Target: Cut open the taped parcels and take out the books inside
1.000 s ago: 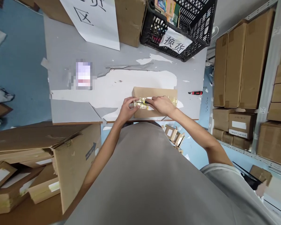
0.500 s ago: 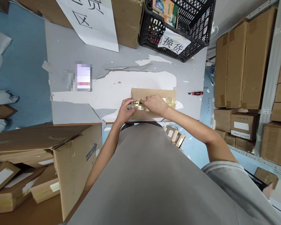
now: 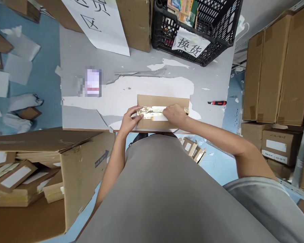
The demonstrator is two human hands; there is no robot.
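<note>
A long brown cardboard box (image 3: 149, 125) lies flat near the table's front edge. Shiny yellowish tape (image 3: 145, 111) runs along its middle seam, with a white label (image 3: 158, 118) beneath it and a dark slit line along it. At the box's left end, my left hand (image 3: 129, 120) grips the box, thumb and fingers on the taped end. My right hand (image 3: 176, 114) is closed in a fist over the seam, right of the box's middle. Whatever its fingers hold is hidden. A red and black utility knife (image 3: 218, 103) lies on the table to the right.
A black plastic crate (image 3: 192, 30) with a paper sign stands at the back, beside a cardboard carton (image 3: 136, 27). Lower left, a large open carton (image 3: 81, 182) holds several parcels. Shelves with stacked boxes (image 3: 273, 67) line the right. A blurred pale item (image 3: 93, 82) lies on the table.
My right hand has slid right along the taped seam, away from my left hand, exposing a dark slit and more of the label. My left hand stays at the box's left end.
</note>
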